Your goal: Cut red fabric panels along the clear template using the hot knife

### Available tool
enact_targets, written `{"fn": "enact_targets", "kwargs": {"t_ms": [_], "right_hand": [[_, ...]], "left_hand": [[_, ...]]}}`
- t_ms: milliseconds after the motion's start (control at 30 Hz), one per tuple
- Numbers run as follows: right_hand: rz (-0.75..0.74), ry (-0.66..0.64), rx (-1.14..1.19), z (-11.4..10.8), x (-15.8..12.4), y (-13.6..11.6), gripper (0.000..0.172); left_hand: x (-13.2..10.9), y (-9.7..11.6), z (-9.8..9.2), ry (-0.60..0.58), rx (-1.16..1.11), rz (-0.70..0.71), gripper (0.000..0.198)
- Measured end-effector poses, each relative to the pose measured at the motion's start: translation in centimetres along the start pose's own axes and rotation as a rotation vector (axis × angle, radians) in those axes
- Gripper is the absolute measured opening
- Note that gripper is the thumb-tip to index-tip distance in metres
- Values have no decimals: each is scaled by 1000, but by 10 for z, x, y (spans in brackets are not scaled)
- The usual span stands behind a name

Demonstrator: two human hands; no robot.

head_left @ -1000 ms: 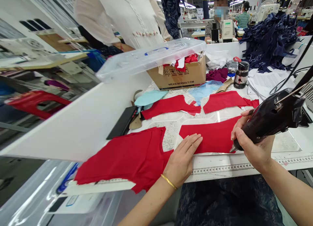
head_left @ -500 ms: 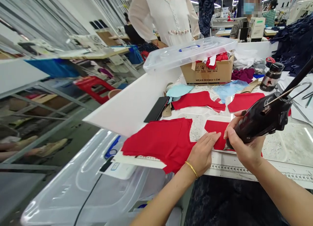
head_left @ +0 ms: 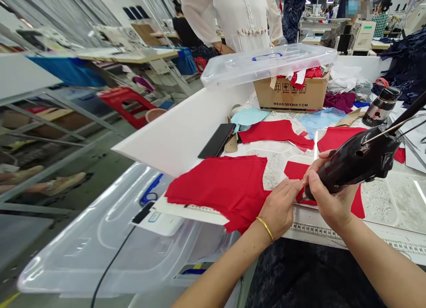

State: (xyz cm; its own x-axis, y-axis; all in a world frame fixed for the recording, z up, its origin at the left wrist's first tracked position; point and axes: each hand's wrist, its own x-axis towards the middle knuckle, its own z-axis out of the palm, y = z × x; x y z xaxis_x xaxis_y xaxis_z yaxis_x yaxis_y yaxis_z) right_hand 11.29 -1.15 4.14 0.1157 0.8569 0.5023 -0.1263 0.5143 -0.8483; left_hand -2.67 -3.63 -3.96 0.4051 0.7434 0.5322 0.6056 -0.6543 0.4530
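Observation:
My right hand (head_left: 333,197) is closed round a black electric hand tool (head_left: 354,161) with a thick cord and a wire hook at its rear. Its narrow tip points down at a small red fabric piece (head_left: 294,168) on the table. My left hand (head_left: 279,206), with a gold bangle at the wrist, has its fingers pressed together on the edge of that piece, close to the tip. The thumb is mostly hidden. Left of this hand lies a larger stack of red fabric (head_left: 219,183), partly over the table edge.
Further back lie more red pieces (head_left: 276,132), a black phone (head_left: 217,140) and a dark bottle (head_left: 381,106). A cardboard box (head_left: 291,97) carries a clear plastic lid (head_left: 266,66). A measuring tape (head_left: 316,230) runs along the front edge. Opposite stands a person in white (head_left: 239,19).
My left fingertips have come closer to my right fingers, nearly touching them. More red fabric shows beneath my right hand. The tool stays in my grip, and the view has shifted slightly.

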Motion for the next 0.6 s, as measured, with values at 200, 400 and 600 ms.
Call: {"fn": "enact_targets", "kwargs": {"t_ms": [200, 400, 600], "right_hand": [[-27, 19, 42, -3, -2, -2, 27], [-53, 41, 55, -24, -1, -9, 31], [-35, 85, 55, -27, -1, -4, 30]], "left_hand": [[3, 4, -2, 19, 0, -22, 63], [3, 6, -3, 40, 70, -60, 58], [2, 4, -3, 18, 72, -84, 61]]}}
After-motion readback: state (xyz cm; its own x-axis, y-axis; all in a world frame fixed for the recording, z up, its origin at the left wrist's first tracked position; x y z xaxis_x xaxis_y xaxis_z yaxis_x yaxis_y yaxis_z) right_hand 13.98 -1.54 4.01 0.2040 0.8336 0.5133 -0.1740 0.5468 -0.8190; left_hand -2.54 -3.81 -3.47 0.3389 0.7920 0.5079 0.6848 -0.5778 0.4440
